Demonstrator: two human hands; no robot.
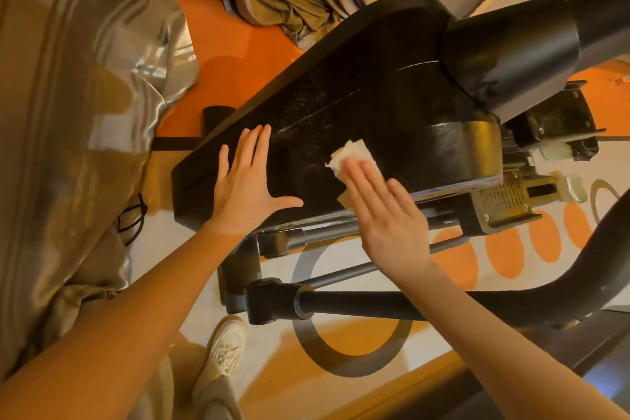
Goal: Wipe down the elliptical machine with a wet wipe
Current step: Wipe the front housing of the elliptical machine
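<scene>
Black plastic of the elliptical's drive housing [341, 106] shows pale smears and dust, so wiping looks partly done. Right hand [385, 215] presses a folded wet wipe [347, 153] flat under straight fingers; left hand [249, 181] lies spread on the cover. Post, pedal arms [375, 303] and rails appear still untouched.
</scene>
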